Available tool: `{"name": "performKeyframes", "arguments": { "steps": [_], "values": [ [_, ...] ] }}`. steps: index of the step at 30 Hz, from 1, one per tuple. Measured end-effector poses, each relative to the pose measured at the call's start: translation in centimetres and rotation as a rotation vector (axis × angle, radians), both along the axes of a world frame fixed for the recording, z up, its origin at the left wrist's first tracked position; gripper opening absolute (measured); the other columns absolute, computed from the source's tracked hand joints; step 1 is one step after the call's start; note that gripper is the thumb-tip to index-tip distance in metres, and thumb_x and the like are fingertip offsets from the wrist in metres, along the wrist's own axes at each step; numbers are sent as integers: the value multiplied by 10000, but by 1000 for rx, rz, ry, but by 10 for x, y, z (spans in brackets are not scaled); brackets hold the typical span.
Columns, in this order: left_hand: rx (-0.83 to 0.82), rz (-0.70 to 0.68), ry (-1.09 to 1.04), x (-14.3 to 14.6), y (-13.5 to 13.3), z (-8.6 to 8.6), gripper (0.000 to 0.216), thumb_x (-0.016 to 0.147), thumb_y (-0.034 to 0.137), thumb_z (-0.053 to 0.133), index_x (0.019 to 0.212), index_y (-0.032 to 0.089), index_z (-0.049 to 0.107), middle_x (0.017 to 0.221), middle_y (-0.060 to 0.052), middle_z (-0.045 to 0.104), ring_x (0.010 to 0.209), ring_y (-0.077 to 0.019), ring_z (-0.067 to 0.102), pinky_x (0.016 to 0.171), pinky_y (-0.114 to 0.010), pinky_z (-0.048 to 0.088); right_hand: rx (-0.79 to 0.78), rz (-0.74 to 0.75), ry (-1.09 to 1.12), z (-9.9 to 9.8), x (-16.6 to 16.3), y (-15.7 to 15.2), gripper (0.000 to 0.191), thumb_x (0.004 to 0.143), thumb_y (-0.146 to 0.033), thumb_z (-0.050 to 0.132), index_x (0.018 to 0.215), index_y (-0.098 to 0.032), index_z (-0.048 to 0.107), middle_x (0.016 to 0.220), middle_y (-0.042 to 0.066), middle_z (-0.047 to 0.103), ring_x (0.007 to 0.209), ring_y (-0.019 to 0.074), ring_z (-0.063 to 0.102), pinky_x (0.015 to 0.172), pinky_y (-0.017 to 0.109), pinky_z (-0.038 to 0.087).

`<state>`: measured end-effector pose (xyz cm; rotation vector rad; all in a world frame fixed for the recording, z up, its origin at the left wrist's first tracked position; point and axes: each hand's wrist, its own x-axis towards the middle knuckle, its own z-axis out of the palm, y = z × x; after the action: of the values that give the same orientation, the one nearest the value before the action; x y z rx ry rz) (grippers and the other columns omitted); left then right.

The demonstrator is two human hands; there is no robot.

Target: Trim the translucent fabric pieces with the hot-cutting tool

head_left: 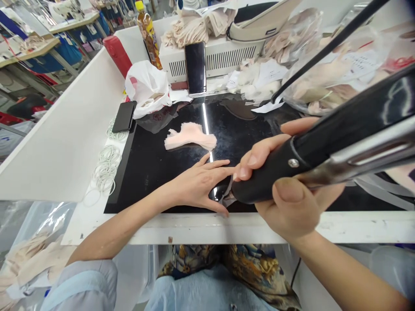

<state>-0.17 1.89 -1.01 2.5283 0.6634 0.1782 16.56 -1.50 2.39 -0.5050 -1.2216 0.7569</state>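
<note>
Black tool (324,131) aslant, nose (245,192) lower left

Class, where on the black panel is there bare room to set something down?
Two bare patches on the black panel: one bordered by white rings, pink cloth and left hand; another between pink cloth and right hand. Crowded: the back edge, with white bag, upright phone and cloth scraps.

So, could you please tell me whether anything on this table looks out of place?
Only minor things: the black phone lying at the left untidily overlaps some pale rings, and a brown mark stands out against the white front edge.
</note>
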Motion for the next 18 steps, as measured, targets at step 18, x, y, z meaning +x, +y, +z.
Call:
{"name": "performKeyframes", "arguments": {
  "steps": [18],
  "values": [
    [56, -89, -57, -9, 3, 4, 311, 920, 491, 670, 1075, 222, 676, 1628, -106, 375, 1536, -332, 280, 1268, -588, 136, -68, -131, 51, 7, 20, 8, 396, 686, -429, 834, 1043, -365, 674, 694, -58, 649, 486, 147, 560, 441, 317, 477]
  ]
}}
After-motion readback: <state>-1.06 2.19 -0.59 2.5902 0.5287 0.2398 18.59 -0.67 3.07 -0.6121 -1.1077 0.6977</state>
